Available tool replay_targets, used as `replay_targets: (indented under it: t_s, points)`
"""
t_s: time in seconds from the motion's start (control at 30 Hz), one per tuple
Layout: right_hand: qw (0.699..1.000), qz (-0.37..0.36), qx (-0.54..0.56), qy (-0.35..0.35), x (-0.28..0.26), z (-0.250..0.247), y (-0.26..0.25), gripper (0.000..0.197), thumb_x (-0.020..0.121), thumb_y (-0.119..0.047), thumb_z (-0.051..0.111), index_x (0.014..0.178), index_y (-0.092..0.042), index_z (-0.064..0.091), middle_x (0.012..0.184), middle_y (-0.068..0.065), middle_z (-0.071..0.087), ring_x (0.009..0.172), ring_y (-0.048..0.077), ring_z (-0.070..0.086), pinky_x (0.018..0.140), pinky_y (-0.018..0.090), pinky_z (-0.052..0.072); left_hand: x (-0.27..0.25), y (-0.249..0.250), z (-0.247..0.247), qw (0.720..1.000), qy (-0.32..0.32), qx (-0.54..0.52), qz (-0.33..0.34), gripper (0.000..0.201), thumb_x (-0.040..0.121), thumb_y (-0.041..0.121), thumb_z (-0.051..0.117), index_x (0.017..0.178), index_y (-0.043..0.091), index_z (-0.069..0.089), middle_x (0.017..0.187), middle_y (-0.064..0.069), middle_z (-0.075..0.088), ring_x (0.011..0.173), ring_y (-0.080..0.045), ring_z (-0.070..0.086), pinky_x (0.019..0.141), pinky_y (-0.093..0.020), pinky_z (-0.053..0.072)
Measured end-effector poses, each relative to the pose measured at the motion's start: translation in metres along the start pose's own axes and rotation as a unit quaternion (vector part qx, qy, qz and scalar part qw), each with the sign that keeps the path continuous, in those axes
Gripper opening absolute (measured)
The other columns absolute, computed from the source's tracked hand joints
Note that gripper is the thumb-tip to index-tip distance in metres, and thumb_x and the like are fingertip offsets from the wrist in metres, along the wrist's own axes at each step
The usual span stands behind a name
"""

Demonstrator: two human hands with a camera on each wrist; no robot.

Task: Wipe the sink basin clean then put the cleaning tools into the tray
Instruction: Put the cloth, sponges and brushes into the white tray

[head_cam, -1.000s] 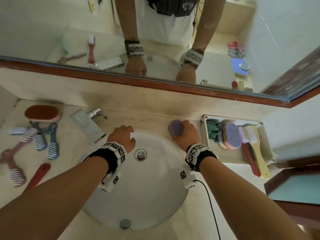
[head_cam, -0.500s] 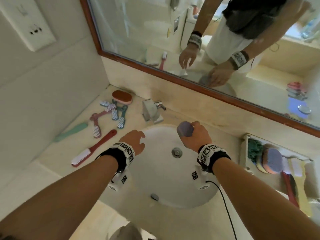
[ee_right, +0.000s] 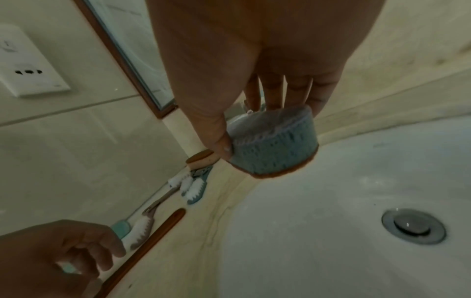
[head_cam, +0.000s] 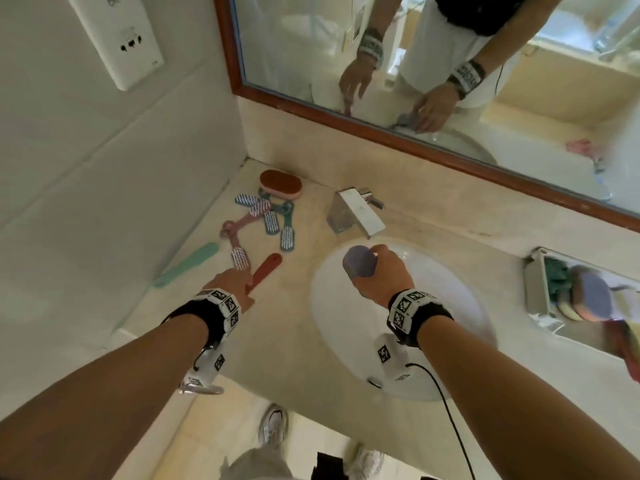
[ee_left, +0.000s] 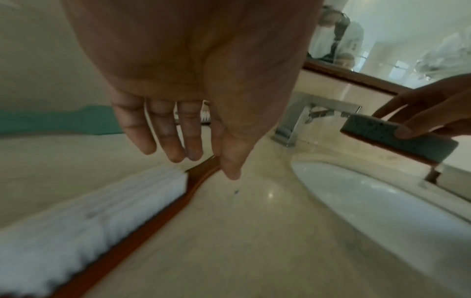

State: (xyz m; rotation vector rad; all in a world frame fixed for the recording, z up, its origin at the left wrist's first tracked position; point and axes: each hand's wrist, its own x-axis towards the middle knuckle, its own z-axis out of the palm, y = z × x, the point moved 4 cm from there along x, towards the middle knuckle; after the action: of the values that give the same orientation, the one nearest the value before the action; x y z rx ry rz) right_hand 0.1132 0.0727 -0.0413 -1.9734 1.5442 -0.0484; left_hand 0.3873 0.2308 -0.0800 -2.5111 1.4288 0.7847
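Note:
My right hand (head_cam: 379,277) grips a bluish-purple sponge pad (head_cam: 358,260) between thumb and fingers, held over the back-left rim of the white sink basin (head_cam: 436,306). In the right wrist view the sponge pad (ee_right: 275,147) hangs above the basin (ee_right: 331,221), left of the drain (ee_right: 413,229). My left hand (head_cam: 239,284) reaches over the counter left of the sink. Its straight fingers (ee_left: 168,141) hover at the handle of a red brush (ee_left: 201,177) with white bristles; contact is unclear. The tray (head_cam: 535,282) stands at the right edge.
The tray holds a green cloth (head_cam: 557,277), a purple scrubber (head_cam: 594,294) and long brushes. A chrome faucet (head_cam: 358,213) stands behind the sink. Several small brushes (head_cam: 272,218), an orange sponge (head_cam: 280,183) and a teal brush (head_cam: 188,263) lie by the left wall.
My left hand left the sink rim and moved left over the red brush. The head view swung left. My right hand kept the sponge pad near the sink's back rim.

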Motion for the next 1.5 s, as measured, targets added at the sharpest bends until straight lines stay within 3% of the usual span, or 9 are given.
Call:
replay_targets:
  t_s: [0.17,0.33,0.47,0.6,0.77,1.0,1.13,1.37,1.5]
  points:
    - [1.000,0.001,-0.017,-0.019,-0.017,0.042,-0.017,0.080,0.061,-0.050,0.073,0.130,-0.027,0.040,0.118,0.000,0.058,0.101,0.025,0.062,0.082,0.043,0.056,0.002,-0.021,0.015,1.000,0.012,-0.009,-0.021,0.053,0.077,0.052,0.068,0.116,0.021,0.051,0.113,-0.006,0.055,0.102,-0.028,0.057,0.085,-0.040,0.051]
    - [0.999,0.006,-0.019,-0.037,-0.017,0.061,-0.016,0.079,0.059,-0.054,0.071,0.126,-0.029,0.040,0.116,-0.002,0.057,0.098,0.025,0.063,0.078,0.042,0.057,0.010,-0.020,0.022,0.999,0.022,0.004,-0.031,0.046,0.084,0.044,0.064,0.117,0.017,0.048,0.115,-0.009,0.055,0.106,-0.030,0.054,0.086,-0.041,0.049]
    - [0.999,0.014,-0.021,-0.036,-0.021,0.058,-0.010,0.077,0.062,-0.049,0.071,0.128,-0.028,0.040,0.118,-0.002,0.057,0.100,0.023,0.061,0.080,0.042,0.057,0.009,-0.017,0.027,0.999,0.006,-0.024,-0.040,0.033,0.088,0.033,0.057,0.114,0.014,0.046,0.112,-0.012,0.048,0.095,-0.030,0.057,0.082,-0.039,0.050]
    - [0.999,0.015,-0.022,-0.022,-0.025,0.038,-0.003,0.077,0.069,-0.041,0.074,0.135,-0.023,0.038,0.123,0.001,0.056,0.108,0.023,0.059,0.088,0.041,0.053,0.006,-0.009,0.022,0.997,0.034,-0.063,0.018,0.016,0.089,0.023,0.055,0.104,0.017,0.056,0.109,-0.008,0.048,0.078,-0.024,0.052,0.074,-0.032,0.047]
    - [1.000,0.026,0.009,0.008,-0.032,0.004,0.005,0.081,0.064,-0.044,0.073,0.134,-0.027,0.036,0.125,-0.001,0.055,0.106,0.024,0.061,0.087,0.043,0.055,-0.015,0.022,-0.002,0.990,0.065,-0.107,0.057,0.014,0.090,0.034,0.057,0.082,0.023,0.055,0.074,-0.001,0.059,0.067,-0.021,0.057,0.060,-0.027,0.045]
    - [0.998,0.012,0.029,0.053,-0.058,-0.052,0.041,0.082,0.066,-0.041,0.074,0.137,-0.026,0.036,0.125,-0.002,0.055,0.109,0.023,0.060,0.088,0.042,0.055,-0.051,0.104,-0.041,0.959,0.120,-0.194,0.168,0.013,0.087,0.031,0.063,0.090,0.032,0.050,0.078,0.009,0.062,0.075,-0.020,0.060,0.071,-0.029,0.047]
    - [0.994,0.023,0.050,0.093,-0.083,-0.100,0.084,0.080,0.068,-0.041,0.076,0.137,-0.021,0.039,0.128,0.003,0.054,0.112,0.024,0.058,0.089,0.041,0.054,-0.067,0.172,-0.057,0.950,0.155,-0.182,0.203,0.013,0.089,0.036,0.059,0.082,0.026,0.055,0.073,0.007,0.063,0.074,-0.021,0.060,0.071,-0.032,0.048]
    - [0.990,0.038,0.042,0.129,-0.138,-0.186,0.185,0.074,0.071,-0.042,0.075,0.134,-0.024,0.041,0.123,0.003,0.059,0.108,0.025,0.061,0.087,0.041,0.055,-0.113,0.314,-0.062,0.937,0.182,-0.165,0.247,0.019,0.091,0.036,0.057,0.075,0.026,0.052,0.067,0.007,0.058,0.062,-0.014,0.056,0.056,-0.028,0.037]
    - [0.988,0.046,0.025,0.145,-0.161,-0.232,0.234,0.065,0.073,-0.043,0.073,0.129,-0.021,0.048,0.118,0.003,0.063,0.106,0.025,0.062,0.088,0.041,0.054,-0.138,0.386,-0.062,0.927,0.187,-0.204,0.253,0.011,0.086,0.028,0.062,0.079,0.029,0.053,0.070,0.012,0.057,0.071,-0.017,0.057,0.067,-0.028,0.040]
